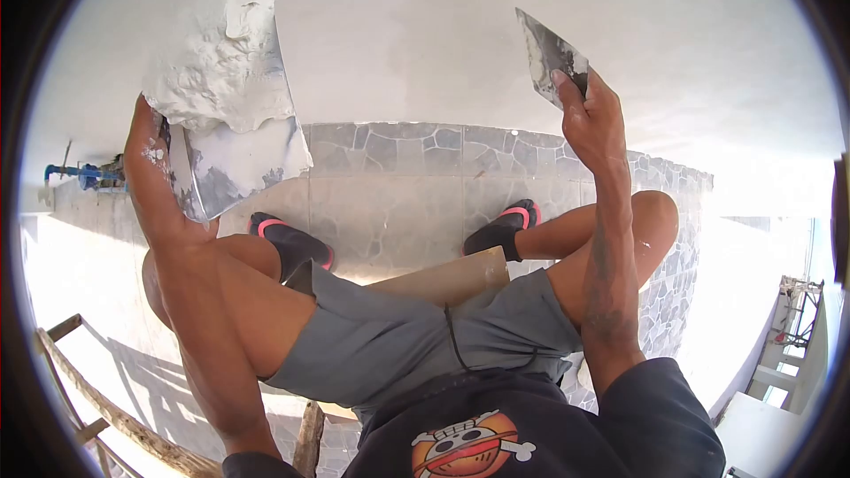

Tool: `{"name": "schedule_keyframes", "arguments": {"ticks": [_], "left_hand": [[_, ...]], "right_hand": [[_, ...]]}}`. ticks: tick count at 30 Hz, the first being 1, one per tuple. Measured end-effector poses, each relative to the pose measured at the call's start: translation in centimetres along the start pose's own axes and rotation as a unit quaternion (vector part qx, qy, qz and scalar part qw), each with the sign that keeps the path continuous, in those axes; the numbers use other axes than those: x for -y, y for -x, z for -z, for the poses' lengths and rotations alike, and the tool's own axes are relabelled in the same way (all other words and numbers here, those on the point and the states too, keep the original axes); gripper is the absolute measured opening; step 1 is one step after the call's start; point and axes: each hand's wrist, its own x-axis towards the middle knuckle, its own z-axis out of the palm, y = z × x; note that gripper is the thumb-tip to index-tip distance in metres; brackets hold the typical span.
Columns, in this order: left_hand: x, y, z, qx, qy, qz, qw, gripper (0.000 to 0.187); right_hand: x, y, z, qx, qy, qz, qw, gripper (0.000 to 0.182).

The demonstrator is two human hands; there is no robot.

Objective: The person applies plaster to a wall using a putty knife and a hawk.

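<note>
On the left, my left hand point(152, 164) grips a plastering trowel point(235, 168) from behind and below, so most of its fingers are hidden. Thick white putty point(226, 62) is heaped over the upper part of the trowel's metal plate, while the lower part is smeared and partly bare. My right hand point(591, 115) is wrapped round a putty knife point(549, 51), thumb pressed on the blade near the handle. White residue marks its dark blade, which points up and left in front of the pale wall point(398, 35).
Stone-patterned tiles point(390, 150) run along the wall's foot and under my shoes point(292, 242). A blue pipe valve point(88, 176) juts out at far left. Wooden poles point(124, 416) stand at lower left. A light-coloured seat point(443, 279) is between my legs.
</note>
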Motion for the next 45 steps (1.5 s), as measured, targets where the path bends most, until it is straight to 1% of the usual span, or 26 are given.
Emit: {"name": "schedule_keyframes", "arguments": {"ticks": [3,4,5,7,8,10,11,13,15,16,17,19,20,23,24,27,29,31,32,36,37,39,41,42,43,45], "left_hand": [[0.8,-1.3,1.2,0.048,0.010,-0.004,0.999,0.049],[0.8,-1.5,1.1,0.064,0.014,-0.006,0.998,0.049],[0.7,-1.5,0.9,0.064,0.014,-0.002,0.998,0.049],[0.6,-1.5,0.9,0.060,0.011,0.007,0.998,0.049],[0.7,-1.7,1.2,0.066,0.005,0.000,0.998,0.048],[0.8,-2.1,2.0,0.077,-0.008,-0.013,0.997,0.047],[0.7,-2.1,2.3,0.062,-0.010,-0.009,0.998,0.047],[0.2,-1.7,2.1,0.034,-0.016,-0.001,0.999,0.047],[0.5,-2.3,2.8,0.048,-0.024,-0.020,0.998,0.046],[0.5,-2.4,2.9,0.055,-0.029,-0.031,0.998,0.046],[0.5,-2.4,2.7,0.042,-0.018,-0.019,0.999,0.046],[0.3,-2.0,1.9,0.018,0.003,0.007,1.000,0.046],[0.4,-2.1,2.0,0.029,-0.002,0.004,1.000,0.045],[0.7,-2.9,2.3,0.061,-0.005,-0.005,0.998,0.043],[0.8,-3.0,2.5,0.072,-0.001,-0.007,0.997,0.043],[0.7,-2.4,2.1,0.090,0.022,0.001,0.996,0.042],[0.8,-2.1,2.2,0.100,0.015,0.002,0.995,0.042],[0.9,-2.1,2.3,0.119,-0.009,-0.013,0.993,0.042],[0.9,-2.1,2.3,0.129,-0.002,-0.008,0.992,0.043],[0.7,-2.3,2.4,0.160,0.027,0.007,0.987,0.043],[0.7,-2.4,2.4,0.167,0.030,0.009,0.985,0.043],[0.8,-2.2,2.4,0.157,0.038,0.008,0.987,0.043],[0.8,-2.2,2.2,0.151,0.038,0.005,0.988,0.045],[0.8,-2.2,2.1,0.148,0.035,0.003,0.988,0.046],[0.8,-2.1,2.0,0.145,0.034,0.001,0.989,0.047],[0.4,-1.1,0.7,0.107,0.041,0.000,0.993,0.048]], "right_hand": [[-1.6,-1.2,-2.6,-0.226,0.023,0.080,0.971,0.022],[-2.1,-1.7,-3.6,-0.262,0.030,0.100,0.959,0.025],[-2.3,-2.0,-4.6,-0.282,0.020,0.092,0.955,0.031],[-3.5,-3.4,-7.1,-0.343,0.079,0.183,0.918,0.033],[-4.1,-3.5,-8.2,-0.326,0.089,0.180,0.924,0.047],[-3.8,-3.8,-10.1,-0.344,0.108,0.157,0.920,0.060],[-3.7,-4.0,-11.0,-0.351,0.116,0.146,0.918,0.067],[-4.1,-4.4,-13.0,-0.355,0.148,0.165,0.908,0.072],[-4.1,-4.2,-16.0,-0.368,0.186,0.176,0.894,0.073],[-4.4,-4.1,-17.9,-0.367,0.177,0.180,0.895,0.073],[-4.8,-4.0,-19.6,-0.365,0.198,0.184,0.891,0.070],[-4.5,-2.8,-21.7,-0.326,0.185,0.197,0.906,0.068],[-4.5,-2.3,-22.2,-0.319,0.173,0.203,0.909,0.069],[-4.0,-0.8,-20.5,-0.243,0.117,0.198,0.942,0.072],[-4.2,-0.5,-19.4,-0.206,0.088,0.226,0.948,0.073],[-3.0,0.0,-14.0,-0.262,0.056,0.235,0.934,0.073],[-2.5,-1.9,-10.1,-0.344,0.077,0.235,0.906,0.074],[-2.0,-4.1,-6.9,-0.379,0.140,0.230,0.885,0.074],[-2.1,-5.1,-6.1,-0.374,0.157,0.222,0.887,0.071],[-2.4,-6.3,-9.1,-0.382,0.219,0.233,0.867,0.069],[-2.5,-5.8,-10.6,-0.362,0.224,0.236,0.874,0.069],[-3.6,-5.2,-14.0,-0.351,0.250,0.257,0.865,0.065],[-5.1,-3.7,-16.6,-0.303,0.261,0.287,0.870,0.060],[-5.6,-2.6,-17.3,-0.256,0.266,0.291,0.883,0.053],[-5.8,-1.5,-17.4,-0.209,0.265,0.302,0.892,0.053],[-6.4,0.0,-17.2,-0.115,0.219,0.315,0.916,0.057]]}}
